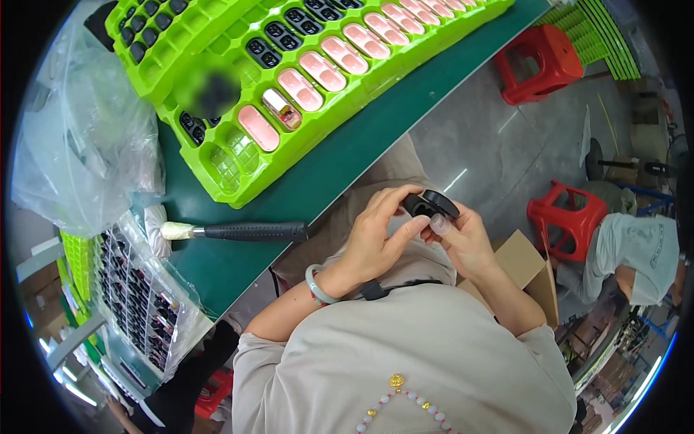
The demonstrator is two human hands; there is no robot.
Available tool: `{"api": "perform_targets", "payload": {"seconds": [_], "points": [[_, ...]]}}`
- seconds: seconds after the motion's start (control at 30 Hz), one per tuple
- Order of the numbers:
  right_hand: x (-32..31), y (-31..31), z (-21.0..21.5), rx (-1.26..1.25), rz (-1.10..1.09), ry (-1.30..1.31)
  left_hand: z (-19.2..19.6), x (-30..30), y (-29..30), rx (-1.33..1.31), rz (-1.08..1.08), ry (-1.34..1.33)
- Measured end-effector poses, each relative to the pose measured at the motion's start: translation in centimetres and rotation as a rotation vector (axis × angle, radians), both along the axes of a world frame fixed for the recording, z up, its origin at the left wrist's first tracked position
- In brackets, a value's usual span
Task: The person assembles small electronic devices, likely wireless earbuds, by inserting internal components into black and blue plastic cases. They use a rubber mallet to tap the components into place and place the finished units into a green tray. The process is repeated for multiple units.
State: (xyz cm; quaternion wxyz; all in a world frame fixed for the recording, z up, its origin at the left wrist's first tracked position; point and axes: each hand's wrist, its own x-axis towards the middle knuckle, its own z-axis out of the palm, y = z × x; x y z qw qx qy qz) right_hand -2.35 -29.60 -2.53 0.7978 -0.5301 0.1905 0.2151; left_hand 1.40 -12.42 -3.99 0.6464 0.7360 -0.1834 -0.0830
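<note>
In front of my torso, a small black case (418,208) with its rounded lid (442,202) raised is between my two hands. My left hand (379,235) grips it from the left, thumb pressed on its near side. On the right, my right hand (466,242) has its fingers closed round the lid side, with the thumb on the front edge. What lies inside the case is too small to make out. Beyond my hands, a bright green tray (238,195) on the table carries a row of pink cases (300,89) and a row of black cases (284,36).
A mallet (246,231) with a black handle lies on the green table (347,170). To the left are a clear plastic bag (87,137) and a compartmented tray of small dark parts (137,296). Red stools (567,220), a cardboard box (524,267) and another person (636,253) are at right.
</note>
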Motion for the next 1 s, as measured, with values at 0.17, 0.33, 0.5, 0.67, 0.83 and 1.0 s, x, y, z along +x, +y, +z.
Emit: {"api": "perform_targets", "payload": {"seconds": [0.17,0.33,0.5,0.67,0.83,1.0], "points": [[1.0,0.9,1.3,0.006,-0.003,0.024,2.1,0.3,1.4,0.029,-0.001,0.104],[4.4,2.0,6.1,-0.043,0.382,-0.012,4.6,-0.6,5.8,0.041,0.051,-0.054],[8.5,8.3,8.7,-0.039,0.727,-0.049,4.8,-3.7,9.5,0.010,0.479,-0.299],[9.2,16.5,9.6,-0.277,1.100,-0.408,4.1,-8.7,14.1,0.275,0.916,-0.458],[8.3,23.4,7.9,-0.818,0.998,-1.450,2.4,-11.0,14.5,0.351,1.562,-0.277],[8.2,27.2,5.2,-1.172,1.092,-1.544,-0.7,-10.6,14.5,0.328,1.653,-0.352]]}}
